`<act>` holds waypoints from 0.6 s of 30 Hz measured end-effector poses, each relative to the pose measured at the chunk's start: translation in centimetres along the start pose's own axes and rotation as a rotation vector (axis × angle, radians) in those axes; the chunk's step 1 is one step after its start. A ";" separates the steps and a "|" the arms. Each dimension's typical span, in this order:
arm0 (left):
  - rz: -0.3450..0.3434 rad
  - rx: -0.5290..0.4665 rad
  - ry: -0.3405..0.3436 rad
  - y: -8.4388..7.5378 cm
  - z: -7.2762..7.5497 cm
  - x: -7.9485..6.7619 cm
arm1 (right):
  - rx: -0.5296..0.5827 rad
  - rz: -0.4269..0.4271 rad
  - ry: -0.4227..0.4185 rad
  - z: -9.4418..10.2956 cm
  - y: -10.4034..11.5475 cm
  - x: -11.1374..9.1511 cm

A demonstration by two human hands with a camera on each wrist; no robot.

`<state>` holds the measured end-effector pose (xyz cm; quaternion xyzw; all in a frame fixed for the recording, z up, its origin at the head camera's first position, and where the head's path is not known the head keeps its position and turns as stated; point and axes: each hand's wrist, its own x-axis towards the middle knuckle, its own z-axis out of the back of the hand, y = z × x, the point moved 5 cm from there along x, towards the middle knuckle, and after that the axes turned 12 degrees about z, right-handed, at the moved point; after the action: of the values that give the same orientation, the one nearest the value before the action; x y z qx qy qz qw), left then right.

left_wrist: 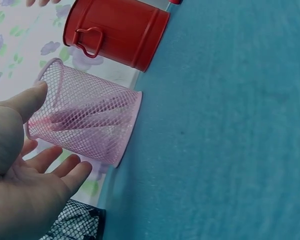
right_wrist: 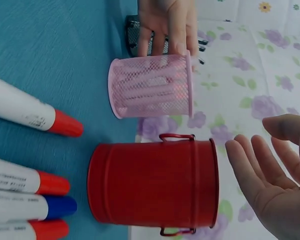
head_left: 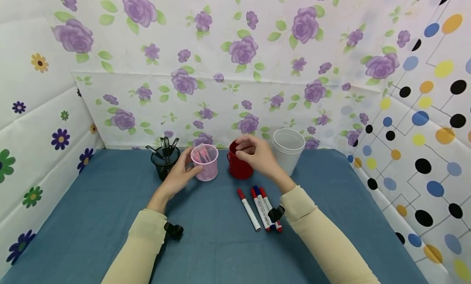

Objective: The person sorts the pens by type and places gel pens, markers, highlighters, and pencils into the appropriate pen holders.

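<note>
A pink mesh cup (head_left: 208,169) stands upright on the blue cloth with several pink-ended sticks inside. My left hand (head_left: 179,175) is at its left side, the thumb close to the rim. In the left wrist view, that hand's fingers (left_wrist: 65,170) are spread loosely beside the mesh. Right of the cup stands a red metal bucket (head_left: 240,167) with small side handles. My right hand (head_left: 259,155) hovers over its rim with loosely bent fingers, and the right wrist view shows nothing between that hand's thumb and fingers (right_wrist: 270,165).
A black mesh cup (head_left: 162,163) holding several dark-handled items stands left of the left hand. White plastic cups (head_left: 288,153), nested, stand behind the right wrist. Several white markers (head_left: 250,210) with red or blue caps lie in front of the bucket. Patterned cloth walls surround the table.
</note>
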<state>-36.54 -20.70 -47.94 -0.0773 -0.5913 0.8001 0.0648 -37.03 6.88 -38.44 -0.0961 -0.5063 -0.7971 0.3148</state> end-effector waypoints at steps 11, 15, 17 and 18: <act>-0.012 0.022 0.024 -1.5 0.0 -0.3 | 0.011 -0.038 -0.029 3.1 -0.4 -4.0; -0.016 0.039 0.015 -2.1 0.1 -0.5 | -0.014 -0.067 -0.035 4.3 -0.8 -5.3; -0.016 0.047 0.009 -2.5 0.2 -0.6 | -0.024 -0.072 -0.042 4.9 -0.9 -5.8; -0.016 0.049 0.008 -2.6 0.2 -0.7 | -0.030 -0.072 -0.046 5.1 -1.0 -6.0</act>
<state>-35.87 -20.27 -45.36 -0.0742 -0.5717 0.8136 0.0755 -33.76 14.04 -39.64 -0.1007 -0.5046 -0.8129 0.2728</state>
